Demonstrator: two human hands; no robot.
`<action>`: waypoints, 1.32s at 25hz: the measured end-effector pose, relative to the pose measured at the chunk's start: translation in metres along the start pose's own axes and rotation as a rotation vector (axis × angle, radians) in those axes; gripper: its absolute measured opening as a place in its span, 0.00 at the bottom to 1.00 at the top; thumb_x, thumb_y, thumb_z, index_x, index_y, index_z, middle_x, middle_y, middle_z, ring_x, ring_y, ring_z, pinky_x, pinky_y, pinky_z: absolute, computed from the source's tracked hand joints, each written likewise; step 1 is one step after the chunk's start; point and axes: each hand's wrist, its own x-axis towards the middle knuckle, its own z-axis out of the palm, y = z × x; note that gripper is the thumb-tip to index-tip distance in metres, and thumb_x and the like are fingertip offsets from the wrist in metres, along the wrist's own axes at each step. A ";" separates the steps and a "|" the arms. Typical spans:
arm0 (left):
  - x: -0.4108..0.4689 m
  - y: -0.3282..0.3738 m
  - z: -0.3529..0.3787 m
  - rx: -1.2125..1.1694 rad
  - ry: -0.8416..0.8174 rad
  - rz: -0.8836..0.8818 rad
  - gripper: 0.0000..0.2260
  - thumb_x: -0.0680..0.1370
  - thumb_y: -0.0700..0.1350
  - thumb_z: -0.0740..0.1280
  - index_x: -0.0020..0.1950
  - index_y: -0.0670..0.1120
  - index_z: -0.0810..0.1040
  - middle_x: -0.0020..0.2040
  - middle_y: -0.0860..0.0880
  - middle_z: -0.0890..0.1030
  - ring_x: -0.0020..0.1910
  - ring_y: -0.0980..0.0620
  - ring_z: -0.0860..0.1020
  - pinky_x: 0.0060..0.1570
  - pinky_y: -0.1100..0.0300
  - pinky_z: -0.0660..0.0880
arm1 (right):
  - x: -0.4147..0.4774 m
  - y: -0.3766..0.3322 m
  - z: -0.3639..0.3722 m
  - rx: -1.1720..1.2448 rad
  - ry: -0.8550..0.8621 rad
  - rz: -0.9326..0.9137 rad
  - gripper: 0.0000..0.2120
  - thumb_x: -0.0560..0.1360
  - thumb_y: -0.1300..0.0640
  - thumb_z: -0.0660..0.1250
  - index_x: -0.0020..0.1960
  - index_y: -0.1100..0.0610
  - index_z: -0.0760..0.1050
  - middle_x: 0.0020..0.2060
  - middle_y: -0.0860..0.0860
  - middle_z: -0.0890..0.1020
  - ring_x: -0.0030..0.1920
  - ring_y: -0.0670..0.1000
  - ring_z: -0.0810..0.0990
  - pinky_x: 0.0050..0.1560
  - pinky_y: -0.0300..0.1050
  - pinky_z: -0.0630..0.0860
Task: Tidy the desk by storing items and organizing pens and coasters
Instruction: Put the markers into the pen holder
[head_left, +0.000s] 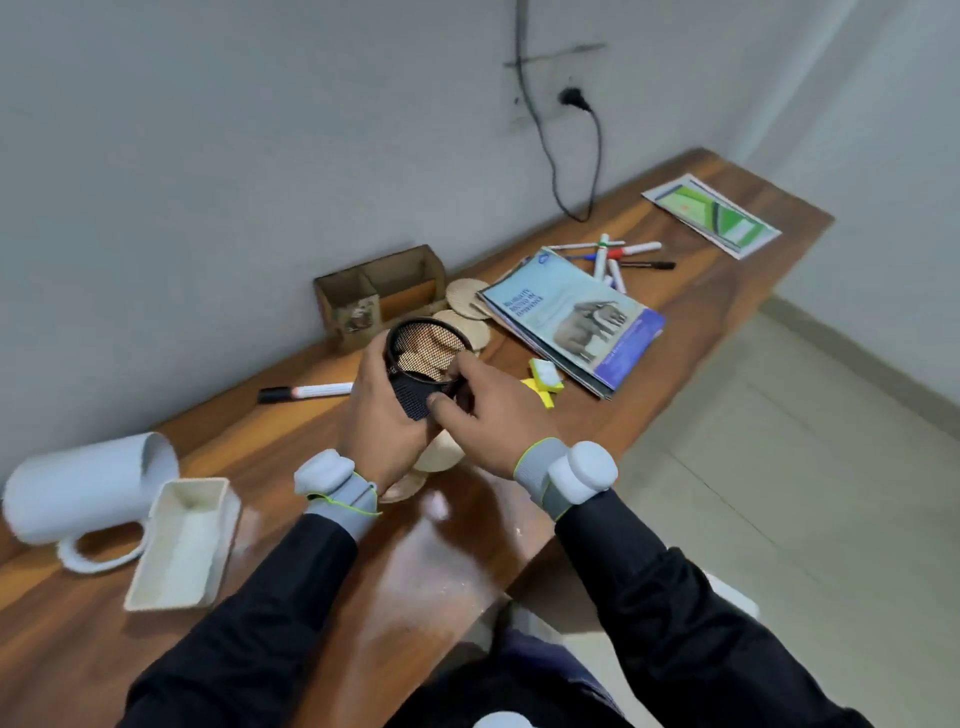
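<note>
A black cable (599, 150) hangs from a wall plug (573, 97) — pale tiled floor (789, 457) at right.

On the table (701, 244) the mug (78, 488) lies far left, the tray (182, 540) just beside it on the right. The wooden box (379, 296) stands at the wall. To its right lie the coasters (465, 296), then the magazines (571, 322), with the pens (613, 257) behind them.

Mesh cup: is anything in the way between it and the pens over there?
Yes. The magazines lie on the desk between the mesh cup and the pens. Above them, nothing visible blocks the way.
</note>
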 end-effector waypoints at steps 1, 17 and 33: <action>0.001 0.006 0.016 -0.010 -0.056 0.009 0.39 0.65 0.53 0.74 0.72 0.53 0.60 0.68 0.50 0.73 0.65 0.51 0.74 0.62 0.53 0.73 | -0.009 0.012 -0.009 -0.014 0.025 0.042 0.14 0.73 0.38 0.60 0.49 0.48 0.67 0.40 0.47 0.76 0.44 0.55 0.75 0.41 0.50 0.72; -0.060 0.119 0.241 -0.142 -0.299 0.109 0.37 0.64 0.48 0.76 0.70 0.55 0.65 0.63 0.58 0.75 0.62 0.62 0.75 0.60 0.66 0.72 | -0.099 0.216 -0.130 0.281 0.181 0.159 0.39 0.61 0.34 0.72 0.68 0.40 0.61 0.63 0.42 0.72 0.60 0.47 0.75 0.58 0.48 0.75; -0.049 0.153 0.327 0.033 -0.226 0.017 0.34 0.71 0.49 0.59 0.77 0.49 0.58 0.71 0.57 0.67 0.70 0.63 0.65 0.69 0.65 0.62 | -0.060 0.307 -0.185 0.259 0.070 0.100 0.35 0.62 0.36 0.72 0.65 0.41 0.64 0.61 0.45 0.71 0.56 0.50 0.77 0.53 0.48 0.76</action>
